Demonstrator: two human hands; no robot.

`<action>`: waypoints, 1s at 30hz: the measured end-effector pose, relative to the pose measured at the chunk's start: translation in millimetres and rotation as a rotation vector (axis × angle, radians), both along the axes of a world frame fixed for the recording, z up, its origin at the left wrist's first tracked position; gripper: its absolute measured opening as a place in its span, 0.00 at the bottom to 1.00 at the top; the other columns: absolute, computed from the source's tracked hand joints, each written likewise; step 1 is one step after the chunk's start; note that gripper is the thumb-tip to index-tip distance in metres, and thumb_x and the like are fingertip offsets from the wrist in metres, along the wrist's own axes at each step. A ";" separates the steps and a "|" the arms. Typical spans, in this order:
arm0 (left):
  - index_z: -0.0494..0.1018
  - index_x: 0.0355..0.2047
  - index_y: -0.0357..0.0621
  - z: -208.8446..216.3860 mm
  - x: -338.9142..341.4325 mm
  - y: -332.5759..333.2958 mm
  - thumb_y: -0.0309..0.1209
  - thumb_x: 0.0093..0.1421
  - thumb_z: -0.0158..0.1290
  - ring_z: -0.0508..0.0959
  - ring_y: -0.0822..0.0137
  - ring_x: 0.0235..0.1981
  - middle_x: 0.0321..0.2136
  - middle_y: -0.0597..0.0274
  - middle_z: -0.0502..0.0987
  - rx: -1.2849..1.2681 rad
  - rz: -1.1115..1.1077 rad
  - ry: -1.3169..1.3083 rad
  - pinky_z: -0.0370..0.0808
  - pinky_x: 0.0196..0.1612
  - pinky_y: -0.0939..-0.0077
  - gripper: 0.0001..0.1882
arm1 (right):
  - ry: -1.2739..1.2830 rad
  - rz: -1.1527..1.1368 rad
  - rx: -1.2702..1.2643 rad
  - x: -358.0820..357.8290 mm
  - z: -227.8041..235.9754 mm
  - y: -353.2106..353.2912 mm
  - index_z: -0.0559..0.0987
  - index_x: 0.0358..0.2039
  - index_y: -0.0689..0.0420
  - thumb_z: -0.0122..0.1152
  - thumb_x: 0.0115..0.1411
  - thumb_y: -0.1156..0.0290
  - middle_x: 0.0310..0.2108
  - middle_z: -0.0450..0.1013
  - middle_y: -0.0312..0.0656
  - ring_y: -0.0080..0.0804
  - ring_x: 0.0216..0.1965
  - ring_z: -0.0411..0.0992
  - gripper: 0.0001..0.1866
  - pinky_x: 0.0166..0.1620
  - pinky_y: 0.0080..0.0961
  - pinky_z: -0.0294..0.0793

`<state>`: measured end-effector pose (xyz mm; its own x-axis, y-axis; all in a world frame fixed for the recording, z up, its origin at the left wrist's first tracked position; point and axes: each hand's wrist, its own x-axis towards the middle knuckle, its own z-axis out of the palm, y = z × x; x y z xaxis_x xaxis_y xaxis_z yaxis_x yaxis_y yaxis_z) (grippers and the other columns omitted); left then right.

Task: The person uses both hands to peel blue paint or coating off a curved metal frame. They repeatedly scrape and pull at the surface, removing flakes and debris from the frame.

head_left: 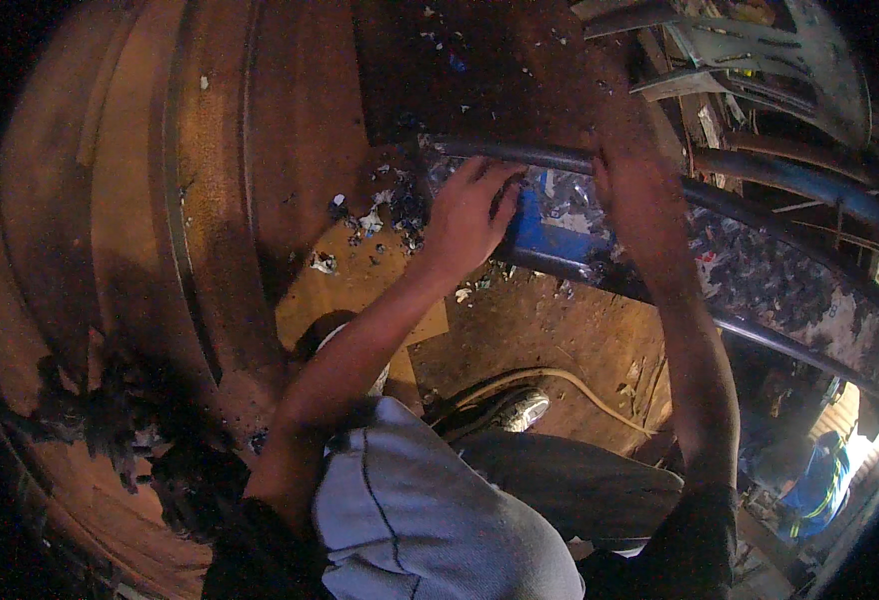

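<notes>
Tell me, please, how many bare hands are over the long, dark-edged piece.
2: the left hand, beside the blue patch, and the right hand, blurred, farther right along the long piece. No others show there.

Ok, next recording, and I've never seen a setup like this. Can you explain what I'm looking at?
There is no machine at work here, just someone using two bare hands. The single picture comes from a wide fisheye camera worn on the head, looking down, so straight edges bend toward the rim. The left hand and the blurred right hand are at the upper rail of a long, narrow frame. I can't tell whether either holds anything. Across the frame lie many small dark scraps, with a blue patch between the hands. Nearer the wearer are a pale trouser leg, a shoe and a tan hose or cord.
</notes>
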<state>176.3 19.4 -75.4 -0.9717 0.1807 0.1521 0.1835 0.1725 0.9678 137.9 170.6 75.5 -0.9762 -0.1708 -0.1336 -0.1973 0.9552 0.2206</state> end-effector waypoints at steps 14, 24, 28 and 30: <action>0.71 0.48 0.40 8.7 16.1 9.0 0.22 0.59 0.50 0.76 0.47 0.43 0.44 0.47 0.70 0.095 0.022 -0.071 0.76 0.44 0.61 0.16 | -0.460 0.414 -0.182 -36.3 -23.6 17.5 0.81 0.41 0.52 0.63 0.55 0.70 0.48 0.72 0.46 0.48 0.48 0.72 0.12 0.50 0.40 0.74; 0.70 0.46 0.41 5.6 18.2 7.6 0.21 0.56 0.50 0.74 0.48 0.43 0.43 0.48 0.71 0.043 0.009 -0.136 0.72 0.46 0.60 0.16 | -0.306 0.583 -0.037 -27.5 -28.4 19.7 0.81 0.43 0.44 0.51 0.61 0.64 0.52 0.72 0.42 0.44 0.50 0.73 0.13 0.51 0.37 0.77; 0.71 0.46 0.42 7.0 18.4 7.6 0.20 0.55 0.50 0.72 0.48 0.46 0.43 0.48 0.71 0.088 0.031 -0.108 0.70 0.50 0.60 0.17 | -0.290 0.548 -0.092 -26.2 -29.6 20.0 0.81 0.42 0.51 0.59 0.56 0.68 0.48 0.73 0.43 0.43 0.50 0.72 0.13 0.51 0.36 0.75; 0.71 0.45 0.42 7.3 18.7 7.1 0.20 0.54 0.50 0.72 0.47 0.46 0.42 0.48 0.71 0.091 0.026 -0.138 0.70 0.50 0.59 0.17 | -0.281 0.554 -0.125 -25.5 -30.0 20.5 0.81 0.43 0.51 0.58 0.57 0.67 0.48 0.73 0.43 0.43 0.51 0.72 0.13 0.52 0.36 0.74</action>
